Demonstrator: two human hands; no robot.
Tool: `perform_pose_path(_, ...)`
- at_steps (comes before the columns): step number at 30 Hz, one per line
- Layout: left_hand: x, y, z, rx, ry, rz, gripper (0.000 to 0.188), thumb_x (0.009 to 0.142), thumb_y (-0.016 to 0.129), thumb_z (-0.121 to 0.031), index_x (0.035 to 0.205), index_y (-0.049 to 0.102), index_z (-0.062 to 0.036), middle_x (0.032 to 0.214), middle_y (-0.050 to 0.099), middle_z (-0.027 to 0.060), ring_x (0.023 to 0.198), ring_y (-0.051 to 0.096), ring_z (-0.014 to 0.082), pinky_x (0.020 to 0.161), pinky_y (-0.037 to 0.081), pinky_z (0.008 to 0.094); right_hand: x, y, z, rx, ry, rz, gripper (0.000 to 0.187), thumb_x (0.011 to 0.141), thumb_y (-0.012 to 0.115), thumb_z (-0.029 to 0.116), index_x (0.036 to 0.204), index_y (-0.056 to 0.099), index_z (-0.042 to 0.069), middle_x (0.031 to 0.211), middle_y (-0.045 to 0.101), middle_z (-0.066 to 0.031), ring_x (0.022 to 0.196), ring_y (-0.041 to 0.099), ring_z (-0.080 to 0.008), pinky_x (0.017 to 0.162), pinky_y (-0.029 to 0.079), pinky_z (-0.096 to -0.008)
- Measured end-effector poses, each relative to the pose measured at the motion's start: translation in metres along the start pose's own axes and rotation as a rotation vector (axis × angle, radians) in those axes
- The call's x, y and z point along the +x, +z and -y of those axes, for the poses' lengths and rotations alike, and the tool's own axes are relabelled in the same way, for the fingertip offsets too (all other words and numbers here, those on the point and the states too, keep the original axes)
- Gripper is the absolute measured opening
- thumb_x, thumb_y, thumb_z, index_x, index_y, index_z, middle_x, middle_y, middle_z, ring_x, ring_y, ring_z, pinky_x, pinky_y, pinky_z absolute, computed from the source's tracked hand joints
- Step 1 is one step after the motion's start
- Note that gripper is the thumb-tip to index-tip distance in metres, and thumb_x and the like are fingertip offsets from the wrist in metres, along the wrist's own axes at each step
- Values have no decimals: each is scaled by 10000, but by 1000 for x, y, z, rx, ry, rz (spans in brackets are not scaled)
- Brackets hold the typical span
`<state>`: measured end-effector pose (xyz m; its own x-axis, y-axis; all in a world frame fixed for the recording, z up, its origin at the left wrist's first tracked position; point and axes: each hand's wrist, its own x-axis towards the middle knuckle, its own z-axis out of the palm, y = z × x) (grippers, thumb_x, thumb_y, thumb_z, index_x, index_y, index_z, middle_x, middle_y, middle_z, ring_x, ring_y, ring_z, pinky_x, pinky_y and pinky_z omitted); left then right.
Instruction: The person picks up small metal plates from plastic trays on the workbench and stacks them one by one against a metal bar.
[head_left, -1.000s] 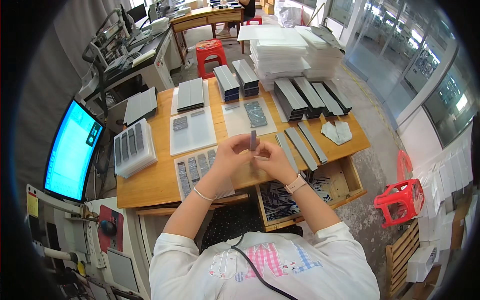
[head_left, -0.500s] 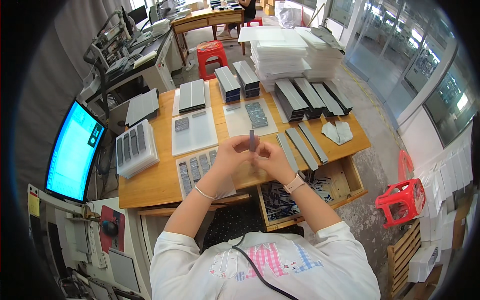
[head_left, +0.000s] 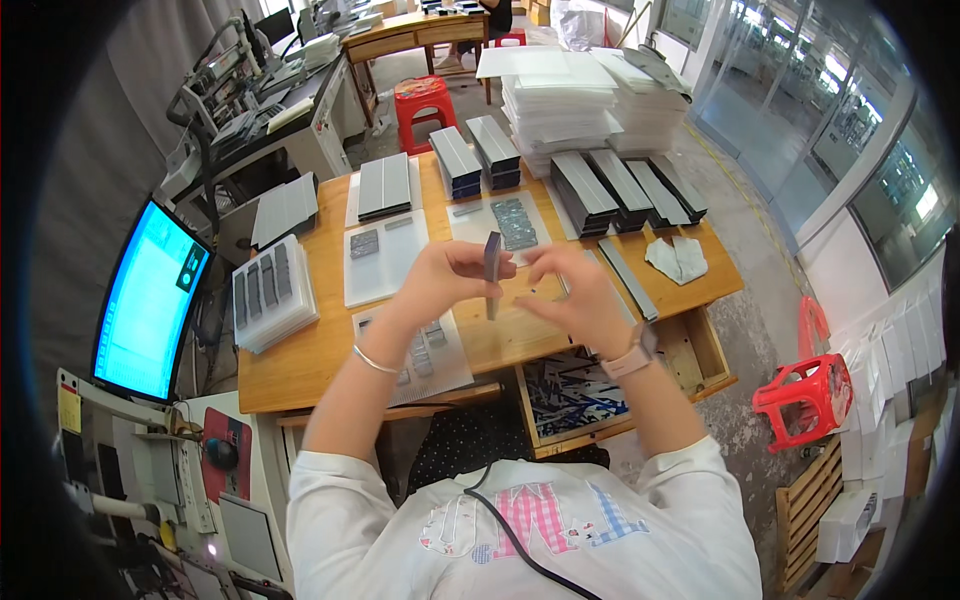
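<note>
My left hand (head_left: 445,280) is closed on a narrow dark grey bar (head_left: 492,262), held upright above the table's near edge. Just to its right, my right hand (head_left: 585,300) has thumb and fingers apart, with nothing seen between them. Long grey bars (head_left: 628,280) lie beside and partly behind the right hand. Under my left forearm is a translucent sheet (head_left: 452,372) bearing several dark grey pieces, partly covered by the arm. Farther back, two more translucent sheets (head_left: 385,285) carry small blocks of grey pieces (head_left: 514,224).
Stacks of grey bars (head_left: 583,195) stand along the table's far side, near a crumpled white cloth (head_left: 676,260). An open drawer (head_left: 575,400) below holds blue and white strips. A lit monitor (head_left: 150,300) is at left; a red stool (head_left: 803,402) stands right.
My right hand has let go of the bar and moved right, its fingers opening. The left hand keeps the bar, shifted slightly left and tilted.
</note>
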<state>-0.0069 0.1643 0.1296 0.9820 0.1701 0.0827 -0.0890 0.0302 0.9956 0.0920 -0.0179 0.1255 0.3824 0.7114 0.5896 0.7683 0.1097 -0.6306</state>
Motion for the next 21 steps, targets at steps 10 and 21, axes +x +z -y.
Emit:
perform_pose_path(10, 19, -19, -59, 522, -248, 776, 294, 656, 693, 16, 936, 610, 51, 866, 660, 114, 810, 629, 137, 766, 496, 256, 48, -23, 43, -11, -169, 515, 312, 649, 701, 55, 945, 602, 54, 881, 596, -80, 806, 581, -217, 712, 463, -289)
perform_pose_path(21, -20, -55, -19, -561, -455, 484, 499, 808, 601, -180, 1223, 419, 29, 988, 606, 192, 878, 615, 234, 796, 488, 326, 19, -1, 21, 687, 668, 337, 252, 712, 697, 75, 934, 617, -14, 714, 614, -42, 673, 584, -93, 619, 473, -217)
